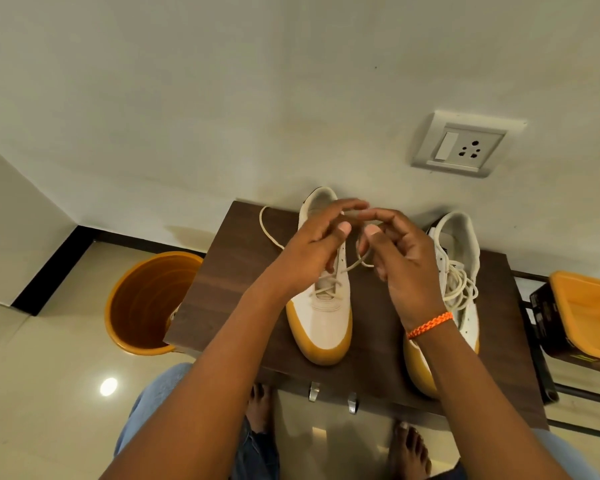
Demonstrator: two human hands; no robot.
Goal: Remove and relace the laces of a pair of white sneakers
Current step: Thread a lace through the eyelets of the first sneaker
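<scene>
Head view: one dark wooden table (pixel 243 271) against the wall, two white sneakers with tan soles on it, left sneaker (pixel 326 317) partly laced, right sneaker (pixel 459 271) with its lace heaped loose on top, and one orange bucket (pixel 142 303) on the floor left of the table. Both hands sit above the left sneaker, left hand (pixel 312 251) and right hand (pixel 406 261) each pinching the lace (pixel 355 263) with curled fingers, probably forming a loop, though the fingers hide the exact grip. One wall socket (pixel 461 147) above, an orange-lidded box (pixel 582 317) cut off at right, the right forearm covering much of the right sneaker.
</scene>
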